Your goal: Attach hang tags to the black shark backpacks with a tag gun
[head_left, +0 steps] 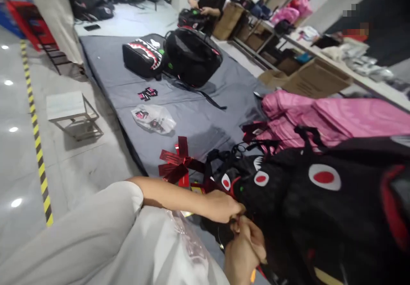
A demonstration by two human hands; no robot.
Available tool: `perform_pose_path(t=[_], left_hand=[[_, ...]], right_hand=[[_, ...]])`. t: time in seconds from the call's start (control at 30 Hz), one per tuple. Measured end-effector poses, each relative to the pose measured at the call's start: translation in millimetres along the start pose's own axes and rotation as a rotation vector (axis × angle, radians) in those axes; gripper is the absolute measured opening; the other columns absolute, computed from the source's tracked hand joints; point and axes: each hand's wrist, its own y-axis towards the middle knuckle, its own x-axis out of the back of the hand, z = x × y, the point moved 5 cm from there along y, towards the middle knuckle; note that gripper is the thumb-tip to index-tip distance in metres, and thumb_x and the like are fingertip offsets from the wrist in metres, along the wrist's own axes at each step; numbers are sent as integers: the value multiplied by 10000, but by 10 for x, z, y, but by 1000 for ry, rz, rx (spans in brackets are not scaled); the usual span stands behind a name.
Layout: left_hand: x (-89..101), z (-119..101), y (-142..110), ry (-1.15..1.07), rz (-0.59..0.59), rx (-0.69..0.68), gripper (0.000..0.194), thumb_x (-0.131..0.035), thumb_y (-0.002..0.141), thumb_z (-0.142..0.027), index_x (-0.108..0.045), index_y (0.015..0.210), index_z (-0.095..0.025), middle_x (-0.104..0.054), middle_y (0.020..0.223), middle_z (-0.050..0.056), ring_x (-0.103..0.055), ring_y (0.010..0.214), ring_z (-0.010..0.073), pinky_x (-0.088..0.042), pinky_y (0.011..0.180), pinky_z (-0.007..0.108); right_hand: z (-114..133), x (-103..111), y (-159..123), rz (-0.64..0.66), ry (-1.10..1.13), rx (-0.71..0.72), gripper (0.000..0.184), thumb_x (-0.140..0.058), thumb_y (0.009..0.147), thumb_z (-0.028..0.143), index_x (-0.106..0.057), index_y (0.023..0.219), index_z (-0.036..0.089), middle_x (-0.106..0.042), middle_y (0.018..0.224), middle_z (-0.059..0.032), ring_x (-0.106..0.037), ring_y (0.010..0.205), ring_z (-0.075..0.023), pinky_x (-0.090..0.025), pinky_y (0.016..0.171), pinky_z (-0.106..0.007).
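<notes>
My left hand [224, 207] is closed, its fingertips pinched together. My right hand [246, 246] is closed too, just below it, and the fingers of both hands meet over something small and dark that I cannot make out. Under and beside them lies a black bag [282, 208] with white-and-red eye patches. A thin loop with a small shiny end hangs near my right hand. Close to my left forearm, several shiny dark-red strips [174, 165] lie fanned out on the grey cloth [128, 144].
Pink patterned bags [320, 114] are heaped beyond the black one. Further off stand a black backpack [195, 56] and a shark-mouth case [142, 59]. A clear plastic bag [153, 119] lies on the cloth. A white stool [68, 106] is left. Another person handles a black bag at the back.
</notes>
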Motion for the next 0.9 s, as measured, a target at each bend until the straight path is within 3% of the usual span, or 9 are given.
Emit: perform_pose_path(t=[0.13, 0.33, 0.73, 0.9], left_hand=[[53, 25, -55, 8, 19, 28, 163, -504, 894, -190, -622, 1006, -184, -732, 1004, 85, -706, 924, 260, -424, 562, 297], [21, 21, -51, 6, 38, -48, 142, -494, 926, -228, -615, 986, -189, -732, 922, 48, -704, 881, 226, -466, 620, 274], [49, 114, 19, 16, 57, -141, 156, -478, 912, -160, -606, 1001, -153, -705, 1033, 99, -685, 922, 240, -498, 704, 307], [48, 136, 37, -33, 113, -219, 148, -497, 900, -141, -629, 930, -203, -725, 963, 17, -685, 933, 185, -473, 696, 252]], right_hand=[[-59, -83, -59, -107, 77, -85, 217, -773, 720, 329, -639, 801, 178, -528, 597, 66, -459, 556, -75, -362, 559, -211], [-46, -86, -151, -157, 52, -82, 254, -756, 731, 374, -628, 798, 166, -515, 570, 68, -438, 550, -72, -328, 561, -213], [17, -212, -253, -333, 13, -88, 265, -726, 714, 388, -627, 776, 151, -499, 556, 64, -414, 531, -79, -305, 536, -227], [41, -242, -273, -386, 11, -87, 258, -730, 695, 378, -623, 765, 154, -504, 534, 66, -415, 517, -80, -304, 526, -224]])
